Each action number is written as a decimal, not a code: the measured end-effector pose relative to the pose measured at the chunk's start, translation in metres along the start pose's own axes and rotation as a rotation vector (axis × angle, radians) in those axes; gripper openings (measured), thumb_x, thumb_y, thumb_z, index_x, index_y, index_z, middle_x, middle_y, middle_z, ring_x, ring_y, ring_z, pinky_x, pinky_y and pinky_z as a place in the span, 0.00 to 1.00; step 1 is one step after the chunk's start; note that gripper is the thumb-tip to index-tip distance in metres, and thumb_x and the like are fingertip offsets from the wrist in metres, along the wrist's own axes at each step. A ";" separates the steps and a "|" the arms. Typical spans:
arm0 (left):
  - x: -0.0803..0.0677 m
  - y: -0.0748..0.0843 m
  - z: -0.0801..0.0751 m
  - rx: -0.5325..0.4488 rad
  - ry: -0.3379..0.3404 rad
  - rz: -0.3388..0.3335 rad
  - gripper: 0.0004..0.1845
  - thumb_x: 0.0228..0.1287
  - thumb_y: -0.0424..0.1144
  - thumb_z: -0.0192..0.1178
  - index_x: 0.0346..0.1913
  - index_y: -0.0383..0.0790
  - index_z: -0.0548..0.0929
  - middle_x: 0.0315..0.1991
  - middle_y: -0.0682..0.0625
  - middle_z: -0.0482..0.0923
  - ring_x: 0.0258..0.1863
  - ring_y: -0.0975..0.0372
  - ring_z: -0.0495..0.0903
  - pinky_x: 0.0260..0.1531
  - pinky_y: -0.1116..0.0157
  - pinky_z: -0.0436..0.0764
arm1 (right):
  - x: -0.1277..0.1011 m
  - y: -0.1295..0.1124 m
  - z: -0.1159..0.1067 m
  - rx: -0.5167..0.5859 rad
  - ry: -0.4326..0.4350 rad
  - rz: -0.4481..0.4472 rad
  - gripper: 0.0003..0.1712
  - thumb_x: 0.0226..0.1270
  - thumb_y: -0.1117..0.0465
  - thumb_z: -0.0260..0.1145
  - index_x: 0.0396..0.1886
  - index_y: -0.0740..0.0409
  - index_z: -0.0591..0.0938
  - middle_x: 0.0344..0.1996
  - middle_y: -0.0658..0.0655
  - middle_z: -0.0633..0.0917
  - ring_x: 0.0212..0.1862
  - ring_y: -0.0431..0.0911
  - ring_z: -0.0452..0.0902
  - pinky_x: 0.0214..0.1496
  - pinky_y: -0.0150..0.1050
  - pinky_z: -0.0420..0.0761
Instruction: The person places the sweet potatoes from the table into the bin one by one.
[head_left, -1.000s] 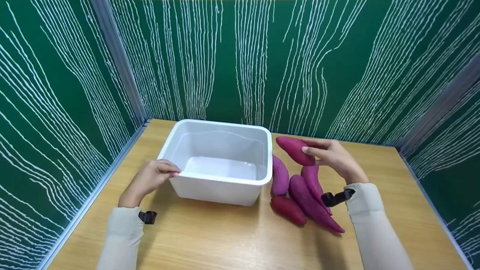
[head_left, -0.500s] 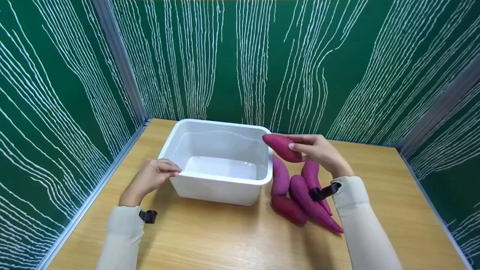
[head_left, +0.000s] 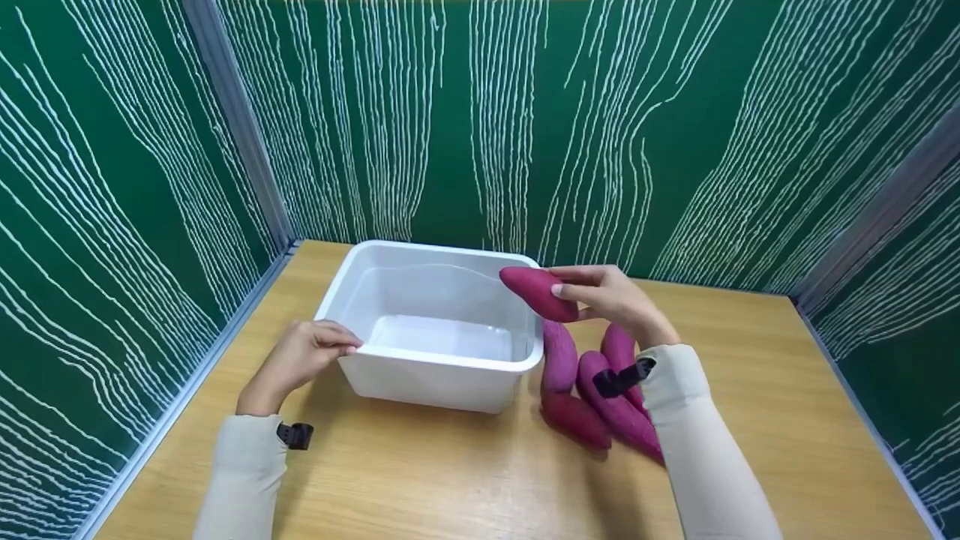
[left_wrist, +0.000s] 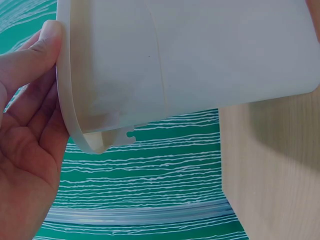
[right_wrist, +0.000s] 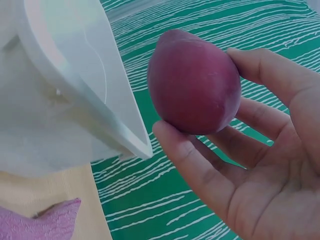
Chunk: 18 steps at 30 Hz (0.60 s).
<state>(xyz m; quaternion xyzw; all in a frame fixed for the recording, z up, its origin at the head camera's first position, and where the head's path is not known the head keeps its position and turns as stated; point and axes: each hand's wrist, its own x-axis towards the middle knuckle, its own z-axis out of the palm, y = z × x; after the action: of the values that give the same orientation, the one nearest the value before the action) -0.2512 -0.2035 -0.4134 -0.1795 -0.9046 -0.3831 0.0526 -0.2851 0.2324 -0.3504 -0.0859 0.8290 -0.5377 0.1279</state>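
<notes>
The right hand [head_left: 611,296] held a sweet potato [head_left: 536,292] in the air just above the right rim of the white tub [head_left: 439,360], its pointed tip already over the tub's opening. Thumb and fingers [right_wrist: 200,165] were curled around its thick end, so the grip was a firm wrap rather than a fingertip pinch. The left hand [head_left: 304,356] gripped the tub's left rim, the thumb [left_wrist: 47,45] on the lip and the other fingers under it. Just right of the tub, four more sweet potatoes [head_left: 592,382] lay bunched together on the wooden table [head_left: 450,480], partly hidden by the right sleeve. The held one looked solid and stiff, probably fairly heavy for its size, with a dry, matte skin that should not slip; taking it around the fat middle seemed the safest hold, since the tapered ends offer little to grasp. Whether it was real or a model I could not tell from here. The tub looked light and thin-walled, likely to slide unless steadied.
</notes>
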 end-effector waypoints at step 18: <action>0.000 0.000 0.000 0.014 -0.007 -0.026 0.09 0.57 0.27 0.65 0.38 0.40 0.90 0.40 0.46 0.87 0.46 0.52 0.82 0.55 0.49 0.79 | 0.013 -0.011 0.020 0.024 -0.034 -0.014 0.30 0.63 0.51 0.68 0.64 0.54 0.76 0.54 0.60 0.81 0.49 0.48 0.79 0.50 0.41 0.84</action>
<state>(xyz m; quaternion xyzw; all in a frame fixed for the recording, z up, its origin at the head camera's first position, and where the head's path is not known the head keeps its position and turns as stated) -0.2510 -0.2037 -0.4139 -0.1687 -0.9097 -0.3766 0.0461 -0.2912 0.2075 -0.3499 -0.0990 0.8195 -0.5471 0.1393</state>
